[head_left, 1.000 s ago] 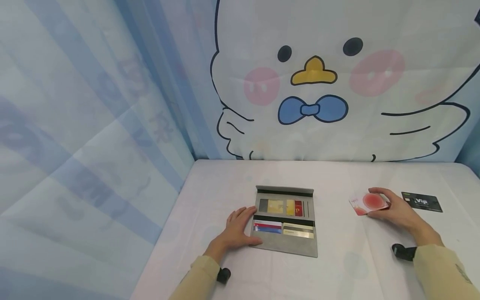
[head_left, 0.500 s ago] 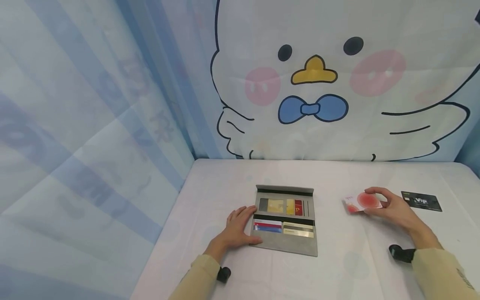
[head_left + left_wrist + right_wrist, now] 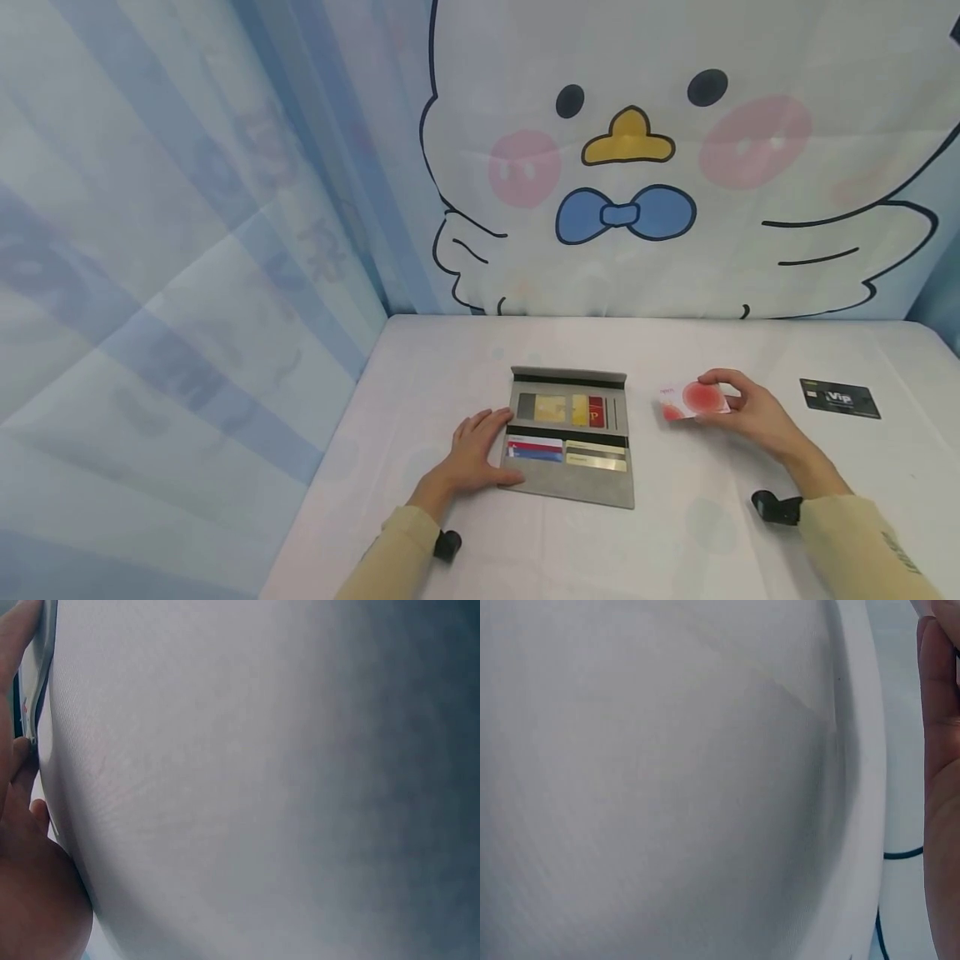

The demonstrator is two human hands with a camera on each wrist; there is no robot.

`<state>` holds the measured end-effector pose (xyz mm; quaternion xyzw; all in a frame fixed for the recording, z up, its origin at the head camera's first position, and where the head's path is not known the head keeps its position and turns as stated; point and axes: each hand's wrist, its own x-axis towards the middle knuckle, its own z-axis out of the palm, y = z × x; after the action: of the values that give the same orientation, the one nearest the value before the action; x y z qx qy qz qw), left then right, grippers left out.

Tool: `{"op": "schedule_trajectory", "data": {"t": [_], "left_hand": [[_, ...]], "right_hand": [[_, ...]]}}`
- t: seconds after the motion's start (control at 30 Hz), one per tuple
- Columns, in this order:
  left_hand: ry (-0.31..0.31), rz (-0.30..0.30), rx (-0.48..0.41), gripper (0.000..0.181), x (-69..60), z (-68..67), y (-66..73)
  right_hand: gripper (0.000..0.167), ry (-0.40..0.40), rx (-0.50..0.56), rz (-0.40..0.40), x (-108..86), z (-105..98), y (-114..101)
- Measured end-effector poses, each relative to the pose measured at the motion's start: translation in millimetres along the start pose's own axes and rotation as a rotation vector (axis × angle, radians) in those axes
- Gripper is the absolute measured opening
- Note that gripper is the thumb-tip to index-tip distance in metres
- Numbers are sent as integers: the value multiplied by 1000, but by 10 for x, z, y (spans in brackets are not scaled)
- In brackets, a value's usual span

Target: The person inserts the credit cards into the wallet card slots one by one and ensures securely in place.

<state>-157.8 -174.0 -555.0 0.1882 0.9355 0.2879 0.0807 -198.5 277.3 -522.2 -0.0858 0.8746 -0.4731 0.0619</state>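
An unfolded grey card wallet (image 3: 570,490) lies flat on the white-covered table, with several cards in its slots. My left hand (image 3: 468,458) rests along the wallet's left edge, its thumb over the lower part and its fingers at the upper part. To the wallet's right, my right hand (image 3: 757,421) pinches a white and red card (image 3: 703,398) between thumb and fingers, apart from the wallet. In the left wrist view only part of the left hand (image 3: 37,892) shows beside the wallet edge. The right wrist view catches the right hand (image 3: 943,765) at its border.
A black card marked "Vip" (image 3: 840,398) lies on the table at the far right. Behind the table (image 3: 690,550) hangs a curtain (image 3: 622,275) with a cartoon bird. Another blue and white curtain (image 3: 150,333) covers the left side.
My right hand has moved left towards the wallet with the white and red card, away from the black card. The left hand and the wallet stay in place.
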Motion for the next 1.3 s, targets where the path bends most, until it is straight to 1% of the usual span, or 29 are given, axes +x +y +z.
{"op": "schedule_trajectory", "data": {"t": [0.17,0.3,0.53,0.67,0.77,0.87,0.97,1.1,1.3], "left_hand": [[-3,-5,-17,96,1,-10,20],[9,4,-29,96,-7,-16,25],[17,8,-27,96,-13,-12,15],[13,7,-29,96,-6,-9,18],[14,6,-22,96,-1,-3,21],[15,7,-19,96,2,-2,17],[23,18,-37,96,2,-4,13],[18,20,-50,96,-4,11,18],[19,18,-35,96,-3,16,17]], "right_hand": [[66,4,-14,-34,9,118,-43],[63,13,-6,-57,32,249,-68],[60,-8,84,-90,88,450,-121],[59,-17,106,-122,115,534,-166],[59,-16,87,-142,141,588,-204],[58,-16,73,-143,174,645,-232],[57,-17,54,-138,202,696,-247],[54,-2,6,-121,206,737,-264],[51,37,-67,-117,214,772,-291]]}}
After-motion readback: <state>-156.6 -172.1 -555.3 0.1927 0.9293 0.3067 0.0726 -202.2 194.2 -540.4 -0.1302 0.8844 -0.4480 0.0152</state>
